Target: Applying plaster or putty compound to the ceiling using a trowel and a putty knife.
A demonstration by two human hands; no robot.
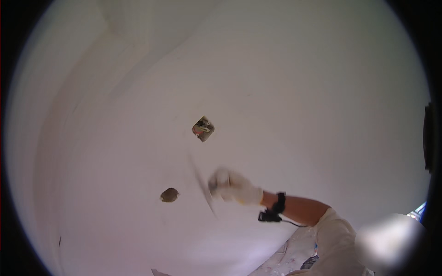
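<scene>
The person's right hand (235, 187), in an off-white work glove, reaches in from the lower right toward a broad, pale, smooth wall (299, 115). Its fingers are curled into a fist around the near side of a long, thin, grey blade-like tool (202, 184) — both are smeared by motion, so the exact grip cannot be made out. The tool shows almost edge-on, slanting from upper left to lower right just left of the knuckles; whether its edge touches the wall cannot be told.

Above the tool, a diamond-tilted square recess (203, 129) opens in the wall, with pale and reddish bits inside. To the tool's left, apart from it, is a roughly round brown hole (169, 195).

A black wrist strap (279, 202) circles the bare wrist — a small black box (269, 216) hangs on it, trailing a thin dark cable (294, 224). A loose cream sleeve (334, 234) covers the upper arm, beside a pale, speckled floor (294, 248).
</scene>
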